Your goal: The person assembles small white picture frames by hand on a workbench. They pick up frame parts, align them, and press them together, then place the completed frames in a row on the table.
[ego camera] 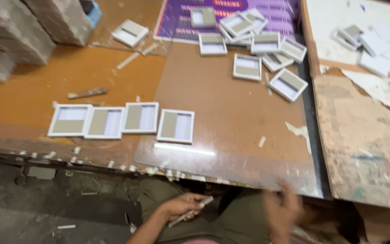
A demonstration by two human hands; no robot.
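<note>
Two hands (186, 205), four trays (104, 122) in row

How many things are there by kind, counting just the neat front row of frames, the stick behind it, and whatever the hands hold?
White frames in the front row: 4
Flat stick behind them: 1
Thin strip in the left hand: 1
Total: 6

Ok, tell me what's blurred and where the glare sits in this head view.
Head view: the right hand is smeared by motion blur, fingers indistinct; the left hand, holding a thin stick, is only slightly soft. The whole frame is a little soft, and the stacked blocks at top left are blurred. A bright streak of glare lies on the clear sheet below the row of four white frames.
</note>
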